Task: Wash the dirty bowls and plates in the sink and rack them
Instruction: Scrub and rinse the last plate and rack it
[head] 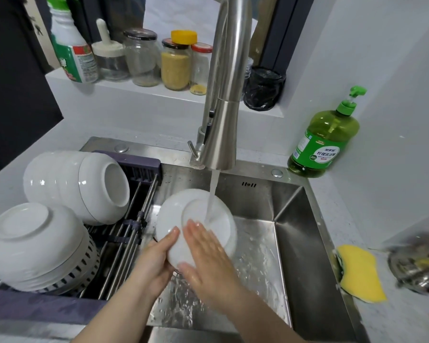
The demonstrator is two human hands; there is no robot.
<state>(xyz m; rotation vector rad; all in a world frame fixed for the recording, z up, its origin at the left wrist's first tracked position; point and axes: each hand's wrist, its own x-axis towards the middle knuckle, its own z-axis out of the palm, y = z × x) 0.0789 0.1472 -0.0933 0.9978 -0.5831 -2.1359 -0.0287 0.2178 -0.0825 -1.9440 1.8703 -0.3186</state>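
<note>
Plate is being held over the sink under the running water, underside facing up. Left hand is gripping its 7 o'clock rim; right hand, fingers straight, is rubbing its base, holding nothing. Wet and gripped one-handed, it is probably risking a slip onto the steel.

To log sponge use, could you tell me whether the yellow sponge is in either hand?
No, the yellow sponge lies on the grey counter beside the steel sink.

The left hand grips the plate at 8 o'clock, thumb on its face; the right hand lies flat on it, fingers straight, pointing to 11 o'clock.
</note>
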